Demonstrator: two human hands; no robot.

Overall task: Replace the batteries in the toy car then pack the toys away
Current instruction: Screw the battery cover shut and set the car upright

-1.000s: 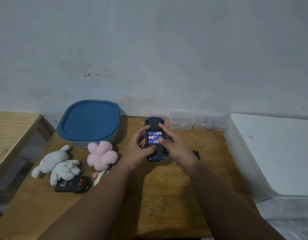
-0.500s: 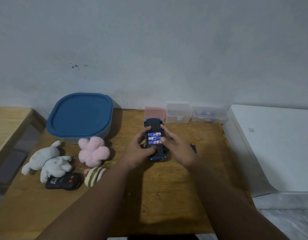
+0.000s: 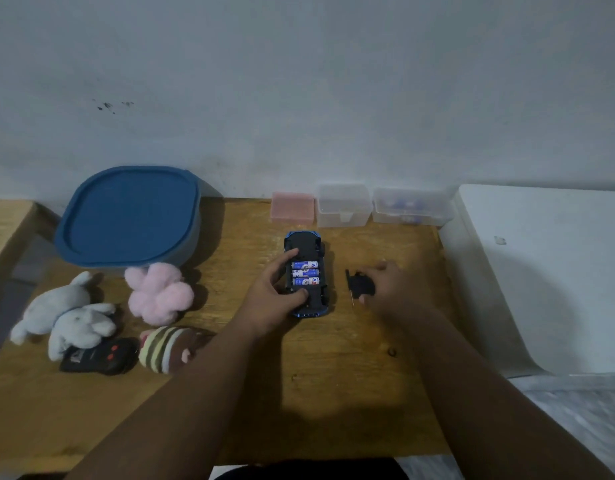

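A blue toy car [image 3: 305, 244] lies upside down on the wooden table [image 3: 333, 375], its battery bay uncovered with three blue batteries [image 3: 305, 273] in it. My left hand [image 3: 273, 294] grips the car from the left, forefinger above the bay and thumb below it. To the car's right, my right hand [image 3: 394, 289] pinches the black battery cover [image 3: 360, 284] lying on the table. A thin pin-like piece [image 3: 351, 296] lies just beside the cover.
A blue-lidded container [image 3: 129, 216] stands at the back left. Grey plush [image 3: 67, 317], pink plush [image 3: 158, 294], striped plush [image 3: 167, 349] and black remote [image 3: 98, 356] lie left. Pink box [image 3: 292, 206] and two clear boxes [image 3: 344, 204] [image 3: 411, 206] line the wall. White surface [image 3: 541, 271] borders right.
My right hand has left the car's battery bay and moved right onto the black cover. The left hand still holds the car. The camera has tilted down.
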